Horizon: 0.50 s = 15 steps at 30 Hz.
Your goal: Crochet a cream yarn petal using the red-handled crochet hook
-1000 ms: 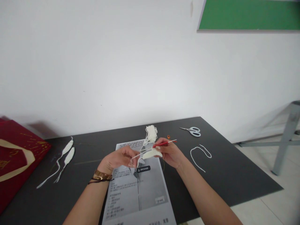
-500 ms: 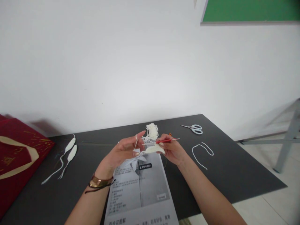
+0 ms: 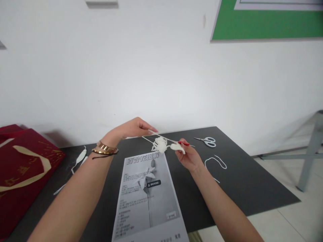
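My left hand (image 3: 141, 127) is raised above the far side of the table, its fingers pinching a strand of white yarn (image 3: 166, 138). That strand runs taut across to my right hand (image 3: 188, 156). In the right fingers are a red-handled crochet hook (image 3: 183, 143) and a small white crocheted piece (image 3: 178, 148), leaf-like in shape. A loose tangle of white yarn (image 3: 159, 145) lies between the hands, just behind a printed pattern sheet (image 3: 164, 198) with text and a flower picture.
White-handled scissors (image 3: 209, 141) and a cut length of yarn (image 3: 218, 162) lie to the right on the black table (image 3: 242, 185). At left, finished white crocheted pieces (image 3: 81, 156) sit near a red gift bag (image 3: 27, 168). A white wall (image 3: 161, 67) rises behind.
My left hand has moved up and away from the right, drawing the yarn out taut. My right hand has shifted slightly right with hook and piece. The camera view has tilted up.
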Each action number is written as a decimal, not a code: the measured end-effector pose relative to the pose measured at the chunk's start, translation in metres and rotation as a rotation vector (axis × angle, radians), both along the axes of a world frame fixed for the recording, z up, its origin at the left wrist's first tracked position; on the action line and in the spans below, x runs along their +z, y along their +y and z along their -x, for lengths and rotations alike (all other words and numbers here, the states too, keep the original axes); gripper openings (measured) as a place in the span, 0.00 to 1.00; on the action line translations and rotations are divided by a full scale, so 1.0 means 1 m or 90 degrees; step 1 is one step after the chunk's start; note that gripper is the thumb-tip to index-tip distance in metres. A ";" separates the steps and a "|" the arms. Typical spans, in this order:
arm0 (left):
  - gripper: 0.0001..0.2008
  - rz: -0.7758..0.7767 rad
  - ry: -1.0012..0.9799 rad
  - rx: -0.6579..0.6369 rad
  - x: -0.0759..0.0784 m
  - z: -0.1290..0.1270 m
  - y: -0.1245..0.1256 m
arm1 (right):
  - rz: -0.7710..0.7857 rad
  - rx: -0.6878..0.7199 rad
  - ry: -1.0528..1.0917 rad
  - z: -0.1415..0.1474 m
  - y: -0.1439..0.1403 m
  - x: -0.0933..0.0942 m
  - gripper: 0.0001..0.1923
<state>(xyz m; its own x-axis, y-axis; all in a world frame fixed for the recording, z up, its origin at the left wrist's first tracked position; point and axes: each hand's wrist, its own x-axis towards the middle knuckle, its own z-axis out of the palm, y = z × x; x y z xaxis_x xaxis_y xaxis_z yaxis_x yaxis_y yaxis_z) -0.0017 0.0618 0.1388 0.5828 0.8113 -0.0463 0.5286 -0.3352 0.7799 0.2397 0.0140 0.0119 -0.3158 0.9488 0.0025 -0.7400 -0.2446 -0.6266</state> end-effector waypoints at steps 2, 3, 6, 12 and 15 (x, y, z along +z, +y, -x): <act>0.17 -0.050 0.052 0.020 0.011 0.002 0.013 | -0.002 -0.010 0.008 -0.005 0.001 0.007 0.14; 0.16 -0.084 0.064 0.030 0.012 0.002 0.018 | -0.002 -0.015 0.010 -0.008 0.002 0.010 0.14; 0.11 -0.175 0.052 0.123 0.006 0.004 0.030 | -0.001 -0.035 0.020 -0.017 0.005 0.021 0.13; 0.21 -0.316 -0.116 0.309 0.010 0.003 0.050 | -0.009 -0.068 0.024 -0.022 0.009 0.040 0.10; 0.21 -0.306 -0.177 0.281 0.034 0.003 0.046 | -0.019 -0.068 0.010 -0.019 0.007 0.043 0.11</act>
